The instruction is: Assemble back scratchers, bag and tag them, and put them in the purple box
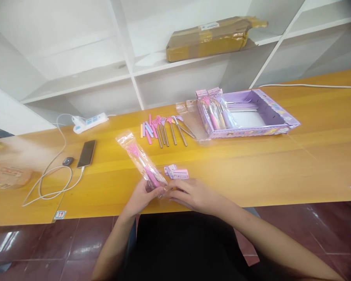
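Note:
A clear plastic bag (pixel 142 159) with a pink hand-shaped stick inside lies tilted over the table's front part. My left hand (pixel 143 195) is closed round its lower end, thumb on top. At the same end, the fingers of my right hand (pixel 190 193) pinch the bag's edge. Just beyond my right hand lie small purple and pink cards (pixel 179 173). Farther back are several metal sticks with hand-shaped heads (pixel 167 132) and, to their left, coloured handle pieces (pixel 148 130). Bagged sticks (pixel 216 111) rest in the left side of a purple tray box (pixel 251 134).
Empty clear bags (pixel 193 121) lie left of the tray box. At the left are a phone (pixel 87 153), a white cable (pixel 42 179), a black earbud case (pixel 68 161), a power strip (pixel 90 123) and an orange package (pixel 8 175). A taped carton (pixel 207 41) sits on the shelf.

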### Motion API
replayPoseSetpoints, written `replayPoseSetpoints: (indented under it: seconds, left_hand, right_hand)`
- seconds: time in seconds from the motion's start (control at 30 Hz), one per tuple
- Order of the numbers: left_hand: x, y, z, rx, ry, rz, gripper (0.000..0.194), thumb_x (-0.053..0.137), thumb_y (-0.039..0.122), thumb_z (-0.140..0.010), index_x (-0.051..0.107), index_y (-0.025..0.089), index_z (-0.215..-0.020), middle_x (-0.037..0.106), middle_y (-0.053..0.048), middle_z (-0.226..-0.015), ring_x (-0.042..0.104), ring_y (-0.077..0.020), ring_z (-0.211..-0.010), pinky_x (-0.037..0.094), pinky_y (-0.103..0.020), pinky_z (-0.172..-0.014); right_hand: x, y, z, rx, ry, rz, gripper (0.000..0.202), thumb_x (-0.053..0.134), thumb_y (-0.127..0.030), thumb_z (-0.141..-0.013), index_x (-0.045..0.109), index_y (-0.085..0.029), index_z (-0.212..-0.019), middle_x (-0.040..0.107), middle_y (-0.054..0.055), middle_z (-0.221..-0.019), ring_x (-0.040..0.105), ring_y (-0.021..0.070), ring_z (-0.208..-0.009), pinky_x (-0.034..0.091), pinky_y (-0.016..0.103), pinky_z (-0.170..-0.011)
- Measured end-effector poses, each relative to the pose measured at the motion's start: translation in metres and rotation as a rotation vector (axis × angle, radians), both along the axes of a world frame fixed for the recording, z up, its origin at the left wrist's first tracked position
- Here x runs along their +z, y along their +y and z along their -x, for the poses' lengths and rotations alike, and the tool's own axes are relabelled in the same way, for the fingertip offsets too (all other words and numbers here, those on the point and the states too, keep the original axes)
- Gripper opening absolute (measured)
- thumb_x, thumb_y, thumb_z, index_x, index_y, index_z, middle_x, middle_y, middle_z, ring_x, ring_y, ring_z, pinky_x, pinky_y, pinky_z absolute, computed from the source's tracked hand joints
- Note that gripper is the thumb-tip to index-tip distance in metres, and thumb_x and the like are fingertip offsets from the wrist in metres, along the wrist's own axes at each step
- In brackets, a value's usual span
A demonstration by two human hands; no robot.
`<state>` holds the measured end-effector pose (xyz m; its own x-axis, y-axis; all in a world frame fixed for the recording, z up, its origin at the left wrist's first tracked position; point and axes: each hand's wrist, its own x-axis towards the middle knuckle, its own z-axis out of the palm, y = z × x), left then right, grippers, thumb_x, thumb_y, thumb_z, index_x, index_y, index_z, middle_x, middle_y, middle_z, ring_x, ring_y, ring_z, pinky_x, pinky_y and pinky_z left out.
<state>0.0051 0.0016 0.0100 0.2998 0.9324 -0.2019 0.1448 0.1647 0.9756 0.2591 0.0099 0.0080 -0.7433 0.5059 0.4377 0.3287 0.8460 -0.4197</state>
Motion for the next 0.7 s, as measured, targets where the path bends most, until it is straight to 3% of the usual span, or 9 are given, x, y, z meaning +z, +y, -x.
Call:
replayPoseSetpoints:
  seconds: [0.2, 0.4, 0.5, 0.57, 0.7]
  left_hand:
    - [-0.003, 0.002, 0.004, -0.035, 0.054, -0.066, 0.049, 0.066, 0.066, -0.098, 0.073, 0.018, -0.09, 0.074, -0.006, -0.09, 0.068, -0.0244, -0.1, 0.051, -0.035, -0.1]
    - [-0.004, -0.001, 0.006, -0.026, 0.027, -0.073, 0.058, 0.059, 0.071, -0.099, 0.076, 0.016, -0.104, 0.075, -0.009, -0.101, 0.067, -0.0269, -0.104, 0.051, -0.037, -0.102]
    - [-0.006, -0.003, 0.007, -0.105, -0.056, -0.072, 0.067, 0.067, 0.075, -0.092, 0.071, 0.016, -0.125, 0.074, -0.01, -0.107, 0.067, -0.0275, -0.102, 0.052, -0.038, -0.099]
    - [-0.009, -0.005, 0.007, -0.161, -0.078, -0.045, 0.07, 0.077, 0.069, -0.088, 0.066, 0.017, -0.132, 0.073, -0.009, -0.105, 0.067, -0.0257, -0.097, 0.054, -0.038, -0.094]
    - [-0.017, -0.006, 0.005, -0.107, 0.004, -0.053, 0.059, 0.09, 0.052, -0.081, 0.066, 0.018, -0.123, 0.072, -0.01, -0.117, 0.066, -0.0259, -0.107, 0.053, -0.037, -0.098]
  right_hand:
    - [-0.006, 0.005, 0.003, 0.013, 0.065, -0.161, 0.014, 0.054, -0.022, -0.11, 0.067, -0.019, -0.113, 0.074, 0.009, -0.12, 0.073, 0.016, -0.091, 0.061, 0.029, -0.081]
    - [-0.013, 0.009, 0.006, -0.061, 0.154, -0.033, 0.01, 0.056, -0.028, -0.111, 0.063, -0.021, -0.108, 0.072, 0.007, -0.107, 0.071, 0.015, -0.088, 0.056, 0.026, -0.071]
    - [-0.016, 0.008, 0.007, -0.07, 0.189, 0.013, 0.01, 0.059, -0.028, -0.11, 0.062, -0.021, -0.105, 0.072, 0.006, -0.102, 0.07, 0.0147, -0.084, 0.053, 0.026, -0.068]
    - [-0.017, 0.007, 0.009, -0.076, 0.197, 0.034, 0.011, 0.059, -0.029, -0.11, 0.063, -0.021, -0.104, 0.072, 0.005, -0.1, 0.069, 0.015, -0.083, 0.053, 0.026, -0.068]
    - [-0.018, 0.006, 0.01, -0.108, 0.214, 0.056, 0.015, 0.058, -0.031, -0.11, 0.064, -0.021, -0.101, 0.07, 0.005, -0.095, 0.066, 0.0149, -0.078, 0.051, 0.026, -0.065]
